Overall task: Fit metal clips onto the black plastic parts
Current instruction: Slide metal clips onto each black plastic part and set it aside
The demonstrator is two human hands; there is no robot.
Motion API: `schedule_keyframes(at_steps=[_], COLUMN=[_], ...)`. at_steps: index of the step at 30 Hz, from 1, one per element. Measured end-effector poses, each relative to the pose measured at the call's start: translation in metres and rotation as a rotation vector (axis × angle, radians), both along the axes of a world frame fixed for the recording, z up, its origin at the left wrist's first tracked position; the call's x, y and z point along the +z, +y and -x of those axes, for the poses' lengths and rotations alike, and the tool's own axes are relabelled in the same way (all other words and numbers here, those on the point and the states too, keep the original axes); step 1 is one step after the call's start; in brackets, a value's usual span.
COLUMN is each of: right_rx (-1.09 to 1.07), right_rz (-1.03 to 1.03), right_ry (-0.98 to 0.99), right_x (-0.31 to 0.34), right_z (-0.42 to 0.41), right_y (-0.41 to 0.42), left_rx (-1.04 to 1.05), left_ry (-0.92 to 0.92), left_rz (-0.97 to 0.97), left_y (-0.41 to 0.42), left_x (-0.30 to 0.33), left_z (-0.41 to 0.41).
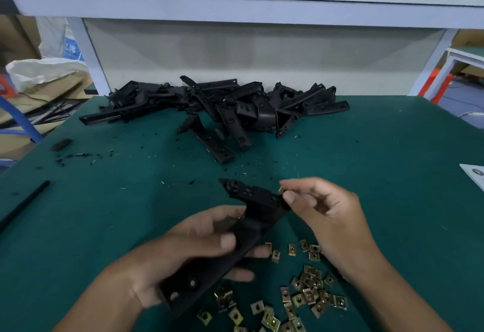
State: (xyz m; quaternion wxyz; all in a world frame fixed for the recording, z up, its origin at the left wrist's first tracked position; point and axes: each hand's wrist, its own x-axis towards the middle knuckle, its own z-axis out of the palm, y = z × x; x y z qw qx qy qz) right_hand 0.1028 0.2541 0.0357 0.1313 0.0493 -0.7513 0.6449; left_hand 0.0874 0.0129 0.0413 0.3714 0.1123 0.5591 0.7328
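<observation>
My left hand (188,248) grips a long black plastic part (251,216) around its middle, holding it slanted above the green table, far end pointing up and away. My right hand (327,213) pinches a small brass-coloured metal clip (282,189) between thumb and forefinger, right at the upper right edge of that part. Several loose metal clips (309,289) lie scattered on the table below and between my hands.
A heap of black plastic parts (222,106) lies at the back of the green table (104,213). Black shavings and a small black piece (61,144) lie at the left, with a thin black rod (23,204) near the left edge. A white sheet (475,175) pokes in at the right.
</observation>
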Motion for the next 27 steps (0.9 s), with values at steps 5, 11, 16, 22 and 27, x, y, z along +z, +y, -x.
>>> schedule_keyframes(at_steps=[5,11,16,22,27], right_rx=[-0.028,0.074,0.06,0.154,0.167], right_rz=[-0.213,-0.384,-0.246,-0.106,-0.058], right_ry=[0.142,0.279,0.102,0.027,-0.023], right_x=[-0.002,-0.006,-0.009,-0.005,-0.006], right_z=[-0.004,-0.012,-0.009,-0.005,-0.003], right_y=[-0.004,-0.017,-0.016,-0.013,-0.014], left_rx=[0.022,0.133,0.186,0.237,0.205], left_ry=[0.339,0.973,1.039,1.212,1.283], left_rz=[0.398,0.977,0.946,0.906,0.934], left_y=[-0.01,-0.016,0.004,0.015,0.018], left_x=[0.01,0.004,-0.006,-0.016,-0.025], left_z=[0.005,0.001,-0.008,-0.007,-0.008])
